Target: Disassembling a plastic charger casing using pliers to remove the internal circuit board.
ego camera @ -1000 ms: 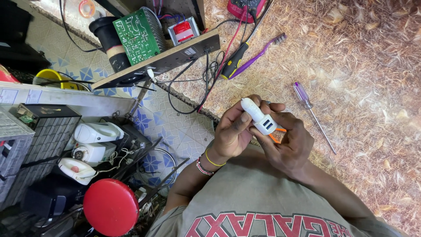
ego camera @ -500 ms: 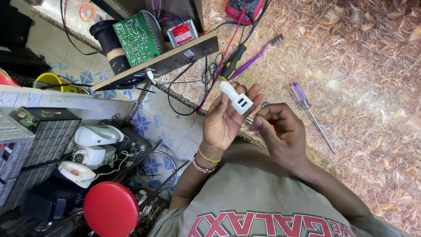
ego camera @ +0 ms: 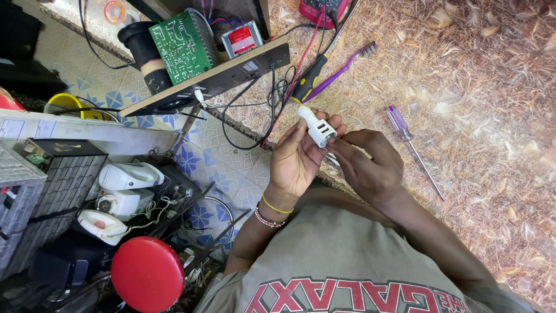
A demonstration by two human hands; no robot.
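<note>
The left hand (ego camera: 298,165) is gripping a white charger plug (ego camera: 315,127) upright, ports facing the right hand (ego camera: 370,168), whose pinched fingertips are touching it, above the surface's (ego camera: 492,104) near edge.

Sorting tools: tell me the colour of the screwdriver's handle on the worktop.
Translucent purple handle on the screwdriver, plain in the head view.

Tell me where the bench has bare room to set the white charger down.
Free: the mottled benchtop right of the purple screwdriver, to the far edge. Crowded: around the toothbrush, black-and-yellow tool, cables and green circuit board above the left hand.
</note>
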